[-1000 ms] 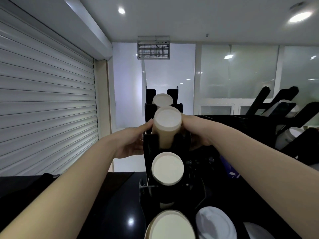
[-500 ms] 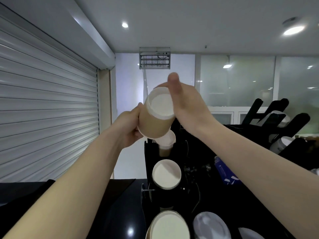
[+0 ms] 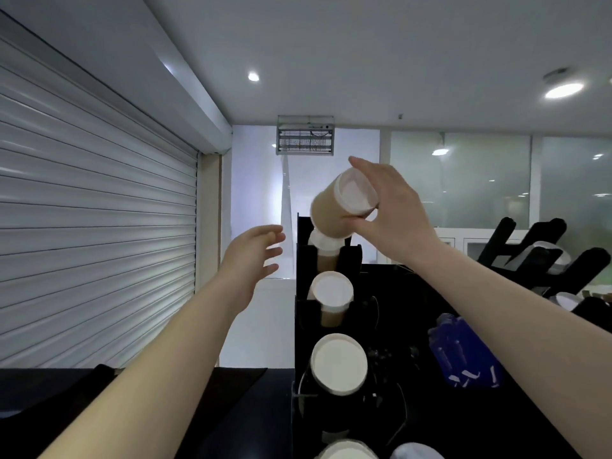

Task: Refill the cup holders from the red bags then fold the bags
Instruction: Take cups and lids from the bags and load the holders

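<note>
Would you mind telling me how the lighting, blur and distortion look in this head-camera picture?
Head view: ceiling downlights glare brightly; the black cup holder and counter go nearly featureless in shadow; the wide-angle lens bows the roller shutter; the left hand is slightly motion-blurred, while the right hand and its cup stack stay fairly sharp.

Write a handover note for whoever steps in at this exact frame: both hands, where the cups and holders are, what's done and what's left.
Right hand: gripping a brown cup stack, tilted, above the top slot of the black cup holder.
Left hand: open, empty, left of the holder.
Top slot cups sit just under the held stack; the slots below show white-rimmed cups.
Done: lower slots look stocked.
Left: settle the held stack in a slot. No red bags are in view, so folding status is unknown.
</note>
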Action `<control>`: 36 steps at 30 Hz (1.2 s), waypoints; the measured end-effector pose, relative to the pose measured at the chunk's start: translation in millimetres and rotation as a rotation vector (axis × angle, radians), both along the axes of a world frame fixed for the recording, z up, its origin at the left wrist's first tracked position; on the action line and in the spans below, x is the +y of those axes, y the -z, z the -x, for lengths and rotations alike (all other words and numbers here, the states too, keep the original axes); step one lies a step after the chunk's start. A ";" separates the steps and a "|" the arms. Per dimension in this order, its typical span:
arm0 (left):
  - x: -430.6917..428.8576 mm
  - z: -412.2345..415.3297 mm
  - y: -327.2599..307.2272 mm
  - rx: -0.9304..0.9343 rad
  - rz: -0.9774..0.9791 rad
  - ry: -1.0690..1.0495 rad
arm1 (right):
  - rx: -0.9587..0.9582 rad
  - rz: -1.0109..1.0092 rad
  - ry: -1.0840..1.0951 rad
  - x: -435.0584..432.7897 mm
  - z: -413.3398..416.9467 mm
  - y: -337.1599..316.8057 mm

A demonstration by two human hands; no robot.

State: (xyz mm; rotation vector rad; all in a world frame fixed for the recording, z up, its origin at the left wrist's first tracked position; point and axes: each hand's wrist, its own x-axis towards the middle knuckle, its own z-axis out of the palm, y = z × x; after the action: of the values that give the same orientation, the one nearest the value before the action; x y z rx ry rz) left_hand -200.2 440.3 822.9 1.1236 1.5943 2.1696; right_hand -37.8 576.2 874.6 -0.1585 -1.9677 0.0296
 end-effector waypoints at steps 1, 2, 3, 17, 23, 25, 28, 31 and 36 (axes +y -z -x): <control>-1.1 4.0 3.1 0.089 0.038 -0.041 | -0.016 0.013 0.003 5.2 5.4 -0.7; -2.0 7.3 6.0 0.193 0.083 -0.073 | -0.026 0.028 -0.001 9.0 11.1 -1.4; -2.1 9.9 9.0 0.296 0.134 -0.095 | -0.037 0.040 -0.004 11.6 16.6 -2.3; 20.2 22.7 30.6 0.928 0.378 -0.304 | -0.527 0.045 0.212 32.9 62.2 22.9; 20.4 23.6 30.3 0.957 0.382 -0.327 | -0.488 -0.033 0.211 37.2 54.1 33.7; 20.9 23.0 29.8 0.957 0.378 -0.336 | -0.396 -0.098 0.233 35.6 49.6 37.2; 22.6 21.8 28.0 0.952 0.373 -0.350 | -0.449 -0.155 0.325 32.2 47.4 37.6; 21.9 21.1 27.6 0.934 0.378 -0.353 | -0.532 -0.195 0.408 23.6 49.3 29.5; 15.8 16.5 30.0 0.992 0.461 -0.344 | -0.708 -0.200 0.455 13.6 38.1 24.8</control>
State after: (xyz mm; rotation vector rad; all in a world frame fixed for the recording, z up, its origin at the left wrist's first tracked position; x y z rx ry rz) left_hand -216.7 456.1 792.9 2.0060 2.6430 1.2316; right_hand -75.8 589.7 849.8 -0.5383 -2.5677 -0.5900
